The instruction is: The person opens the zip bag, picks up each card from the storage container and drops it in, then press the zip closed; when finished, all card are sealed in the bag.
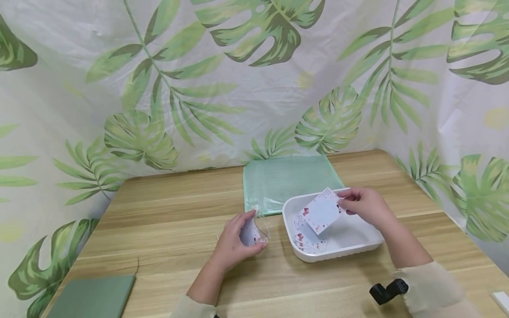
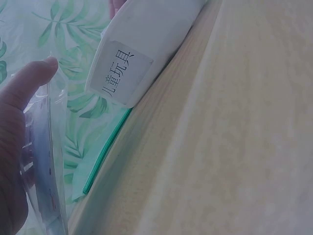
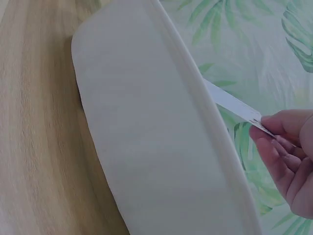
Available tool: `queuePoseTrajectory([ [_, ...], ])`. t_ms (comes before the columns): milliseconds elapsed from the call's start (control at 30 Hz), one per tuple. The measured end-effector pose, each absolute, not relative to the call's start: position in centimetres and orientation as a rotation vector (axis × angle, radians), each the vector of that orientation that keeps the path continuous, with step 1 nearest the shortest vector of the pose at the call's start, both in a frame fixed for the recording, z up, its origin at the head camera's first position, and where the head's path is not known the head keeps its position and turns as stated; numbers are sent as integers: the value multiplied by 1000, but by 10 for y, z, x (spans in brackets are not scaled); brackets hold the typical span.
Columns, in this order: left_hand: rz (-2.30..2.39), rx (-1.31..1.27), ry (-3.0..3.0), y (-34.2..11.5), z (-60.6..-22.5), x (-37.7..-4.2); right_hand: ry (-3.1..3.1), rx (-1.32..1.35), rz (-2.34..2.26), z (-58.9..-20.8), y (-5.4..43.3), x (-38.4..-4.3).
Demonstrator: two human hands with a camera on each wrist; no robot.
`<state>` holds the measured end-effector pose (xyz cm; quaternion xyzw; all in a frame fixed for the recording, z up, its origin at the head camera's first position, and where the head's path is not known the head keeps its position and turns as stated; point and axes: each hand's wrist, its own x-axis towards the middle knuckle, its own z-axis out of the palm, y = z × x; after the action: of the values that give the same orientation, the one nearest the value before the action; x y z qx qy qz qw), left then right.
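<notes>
My right hand (image 1: pixel 363 205) pinches a white card (image 1: pixel 323 211) printed with small red and pink flowers by its edge. The card is held over a white plastic tray (image 1: pixel 354 243). More cards of the same print (image 1: pixel 308 238) lie in the tray's left part. Left of the tray, my left hand (image 1: pixel 234 240) grips a clear plastic bag (image 1: pixel 262 227) between thumb and fingers, with a printed card or cards (image 1: pixel 249 234) inside. In the left wrist view the thumb or a finger presses along the clear bag (image 2: pixel 57 103). In the right wrist view the tray wall hides part of the pinched card (image 3: pixel 234 104).
Behind the tray lies a green mesh zip pouch (image 1: pixel 290 179). A dark green flat item (image 1: pixel 93 296) with a cord sits at the table's front left. The tray's end carries a label (image 2: pixel 120 73). A leaf-patterned curtain (image 1: pixel 199 88) hangs behind the table.
</notes>
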<state>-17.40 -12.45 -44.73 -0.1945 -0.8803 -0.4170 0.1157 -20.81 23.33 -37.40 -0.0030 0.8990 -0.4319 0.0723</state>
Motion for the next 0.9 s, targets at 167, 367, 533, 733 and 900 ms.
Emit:
queuePoseTrajectory([
  [167, -1214, -576, -2575, -125, -447, -173, 2756, 1, -1451, -371, 223, -200],
  [367, -1202, -578, -2575, -125, -447, -173, 2737, 28, -1699, -372, 207, -192],
  [533, -1204, -576, -2590, -125, -445, -172, 2561, 27, -1950, -376, 188, -186],
  [733, -1193, -586, -2598, -125, -444, -173, 2484, 32, -2015, -382, 162, -179],
  [900, -1184, -593, -2597, -125, -444, -173, 2460, 19, -2026, -386, 148, -175],
])
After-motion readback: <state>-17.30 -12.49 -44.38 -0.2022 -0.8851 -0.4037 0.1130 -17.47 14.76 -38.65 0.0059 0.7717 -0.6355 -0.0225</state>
